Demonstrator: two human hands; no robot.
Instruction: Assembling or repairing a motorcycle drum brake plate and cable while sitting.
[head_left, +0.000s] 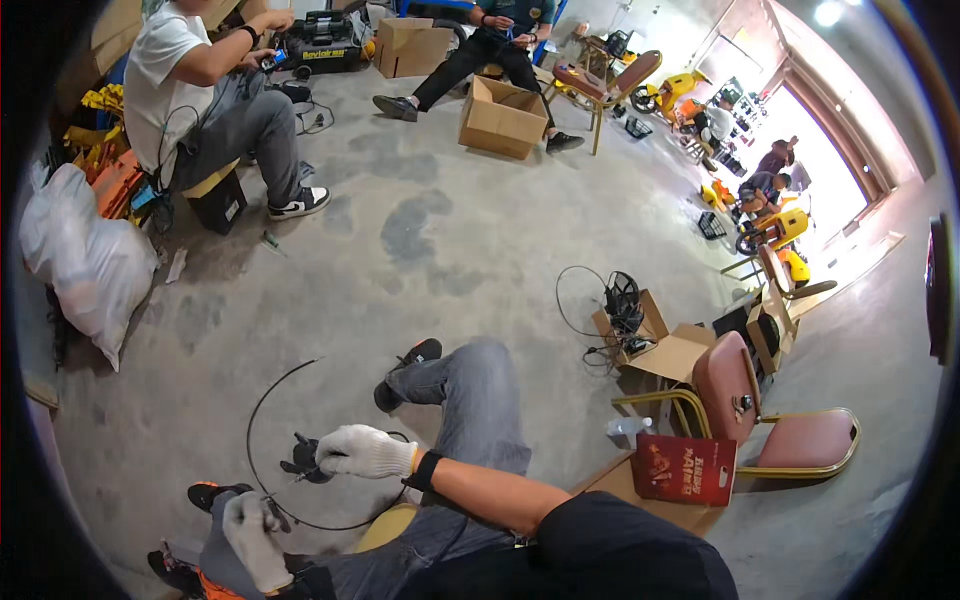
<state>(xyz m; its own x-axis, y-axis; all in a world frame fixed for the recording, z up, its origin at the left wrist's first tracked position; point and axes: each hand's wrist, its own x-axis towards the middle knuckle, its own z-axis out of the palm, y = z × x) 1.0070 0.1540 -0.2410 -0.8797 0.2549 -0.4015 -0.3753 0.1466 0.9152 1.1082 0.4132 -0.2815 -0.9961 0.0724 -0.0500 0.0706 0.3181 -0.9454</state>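
Observation:
My right hand (365, 452), in a white knitted glove, is closed on a small black mechanical part (298, 457) in front of my lap. The part's exact kind cannot be made out. A thin black cable (248, 438) seems to run from it, bending in a wide loop over the floor with its free end pointing up. Lower left, my left hand (252, 535), gloved too, rests by my left knee with its fingers curled. Something small and dark shows at those fingertips, too unclear to name. Between my legs part of a yellow stool (388, 527) shows.
To my right stand a red box (685, 470), a plastic bottle (628, 426), a chair (725, 385) and an open carton (665, 345) with black parts. Ahead sit two people, near a cardboard box (503, 118). A white sack (85, 255) lies left.

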